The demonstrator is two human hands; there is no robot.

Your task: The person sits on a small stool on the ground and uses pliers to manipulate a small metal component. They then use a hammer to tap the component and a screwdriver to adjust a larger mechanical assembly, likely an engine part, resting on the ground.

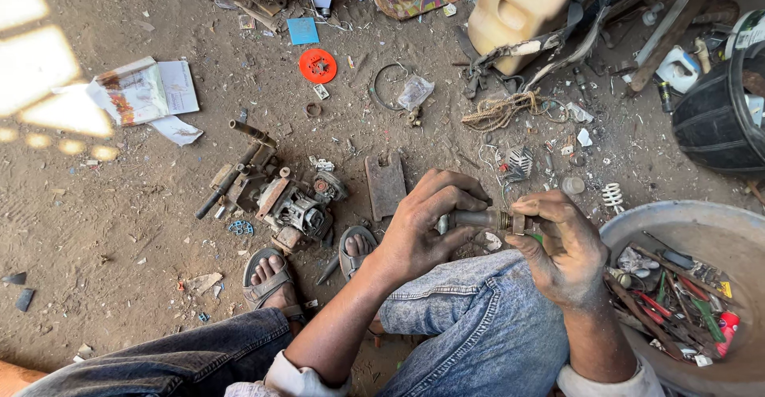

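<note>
Hands on one small metal part, scrap all around

Fingers of the left hand curl shut around one end of a short metal cylinder, thumb beneath and the rest wrapped over the top. The right hand closes on the other end, where a brass-coloured fitting sits, its fingers pinched tight around it. The cylinder lies level between the two hands, above the person's raised knee in blue jeans.

Two sandalled feet rest on the dirt floor just left of the hands. Near them lies one dismantled engine assembly, greasy, with a dark pipe sticking out toward the left. One flat rusty plate lies between that assembly and the left hand.

At the right, one round basin holds a jumble of hand tools, several with red or green handles; their count cannot be told. One white coiled spring lies just outside its rim.

Farther out: one orange disc, one blue square card, one wire ring with a clear plastic bag beside it, one tangle of rope, one open booklet, one cream plastic jerrycan and one black tyre at the right edge.
</note>
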